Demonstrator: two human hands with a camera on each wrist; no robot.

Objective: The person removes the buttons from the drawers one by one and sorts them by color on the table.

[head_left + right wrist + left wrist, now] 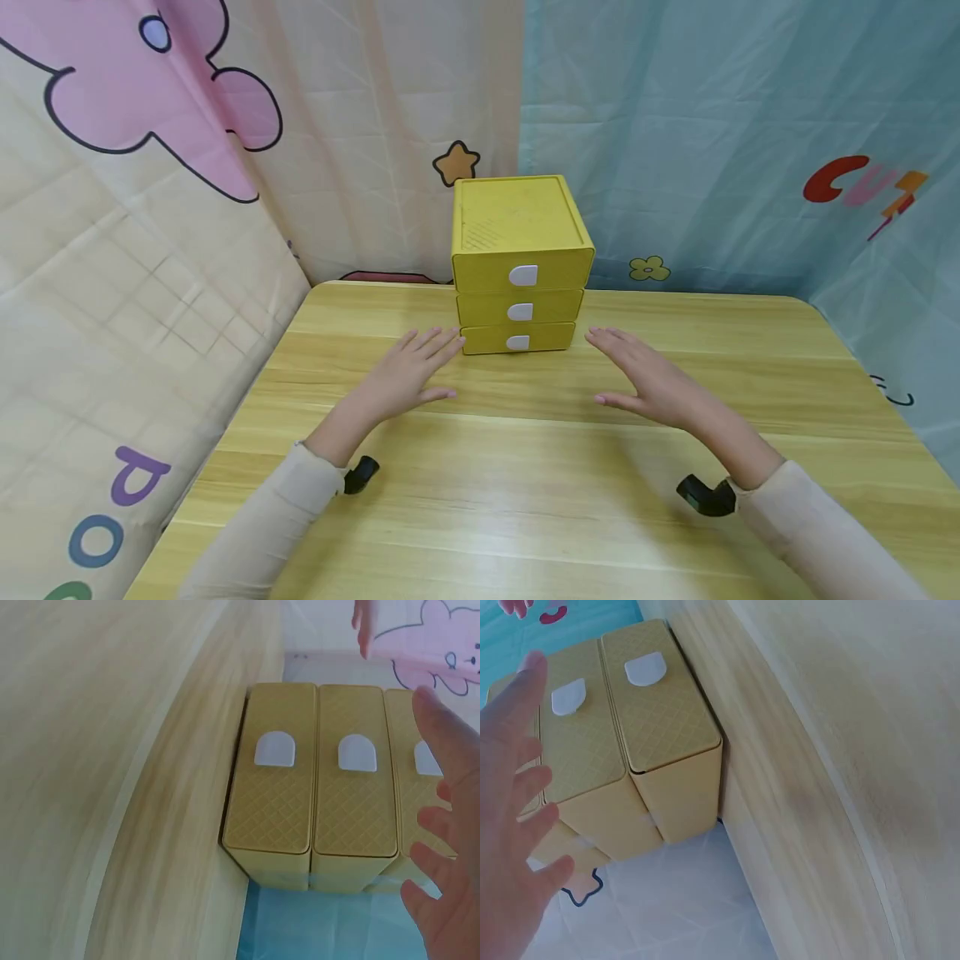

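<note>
A yellow three-tier drawer box [517, 212] stands near the table's back edge, each drawer front bearing a white rounded tab [522, 275]. All its drawers look closed. My left hand [401, 375] hovers in front and to its left, fingers spread and holding nothing; its fingertips overlap the lowest drawer's left edge in the head view. To the front right is my right hand [652, 379], likewise empty with straight fingers and the thumb apart. Both wrist views show the textured drawer fronts [660, 712] beyond the fingers, and the white tabs [275, 748] face the hands.
The wooden table [525, 500] spreads out in front of the box. Behind it hangs a printed curtain [675, 125], with another patterned sheet [135, 333] along the left side. A black wrist device [362, 475] sits at the left cuff, another [707, 496] at the right.
</note>
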